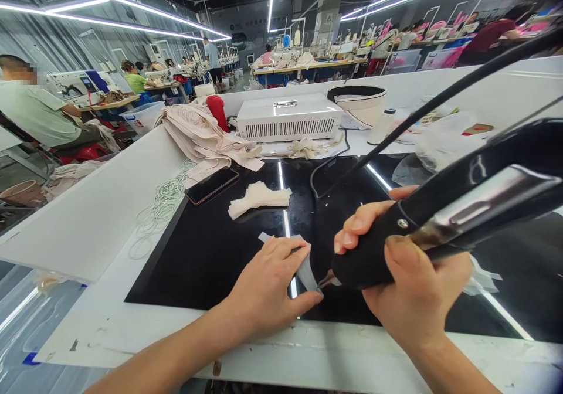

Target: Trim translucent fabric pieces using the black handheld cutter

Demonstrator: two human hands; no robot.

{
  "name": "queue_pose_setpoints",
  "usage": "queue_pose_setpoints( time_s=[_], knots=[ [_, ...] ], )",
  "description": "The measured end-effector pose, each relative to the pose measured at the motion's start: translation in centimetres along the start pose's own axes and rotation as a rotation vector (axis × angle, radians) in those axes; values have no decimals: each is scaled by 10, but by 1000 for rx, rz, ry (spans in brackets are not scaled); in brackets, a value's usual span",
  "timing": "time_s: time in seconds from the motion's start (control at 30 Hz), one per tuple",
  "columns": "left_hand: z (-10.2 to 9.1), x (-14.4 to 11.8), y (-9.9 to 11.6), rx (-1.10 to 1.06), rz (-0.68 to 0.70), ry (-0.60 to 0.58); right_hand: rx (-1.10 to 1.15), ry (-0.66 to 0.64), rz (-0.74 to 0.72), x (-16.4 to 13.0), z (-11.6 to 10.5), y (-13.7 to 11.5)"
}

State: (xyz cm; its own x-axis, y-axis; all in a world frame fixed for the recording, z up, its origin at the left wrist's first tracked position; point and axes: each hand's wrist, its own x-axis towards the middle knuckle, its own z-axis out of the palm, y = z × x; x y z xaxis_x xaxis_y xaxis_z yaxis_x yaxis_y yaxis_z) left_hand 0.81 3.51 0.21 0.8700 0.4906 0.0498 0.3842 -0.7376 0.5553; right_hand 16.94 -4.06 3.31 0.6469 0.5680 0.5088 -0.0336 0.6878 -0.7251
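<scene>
My left hand (275, 279) lies on the black glossy board, pressing down a small grey-white fabric piece (307, 272). Its thumb and forefinger sit at either end of the piece, with part of the cloth hidden underneath. In my right hand (416, 294) is a thick black corded hand tool (369, 259) with a metal lever along its side, my thumb resting on the lever. The tool's narrow metal tip points left and meets the cloth's edge beside my left thumb. A stack of cream fabric pieces (259, 199) rests beyond my left hand.
A phone (212, 185) and a coil of pale cord (165, 200) lie at left, below draped beige cloth (206, 133). Behind the black board (193, 259) stands a white vented box (288, 119). The tool's black cable (422, 109) arches overhead. Co-workers sit beyond the low white walls.
</scene>
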Motion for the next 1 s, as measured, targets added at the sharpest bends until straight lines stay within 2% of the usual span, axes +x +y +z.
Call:
queue_pose_setpoints(
  time_s=[0.2,0.47,0.67,0.8,1.0],
  knots=[
    [1,0,-2,3,16,12,-30,11,5,-2,-2,3],
    [-1,-8,-25,78,123,83,-90,31,-51,15,-21,0],
    [-5,-15,-13,57,257,72,-167,94,-115,34,-34,1],
    [-8,-12,-9,13,299,71,-154,102,-126,36,-27,-3],
    [-4,5,-19,-41,375,55,-59,-3,-53,15,-10,-7]
  ],
)
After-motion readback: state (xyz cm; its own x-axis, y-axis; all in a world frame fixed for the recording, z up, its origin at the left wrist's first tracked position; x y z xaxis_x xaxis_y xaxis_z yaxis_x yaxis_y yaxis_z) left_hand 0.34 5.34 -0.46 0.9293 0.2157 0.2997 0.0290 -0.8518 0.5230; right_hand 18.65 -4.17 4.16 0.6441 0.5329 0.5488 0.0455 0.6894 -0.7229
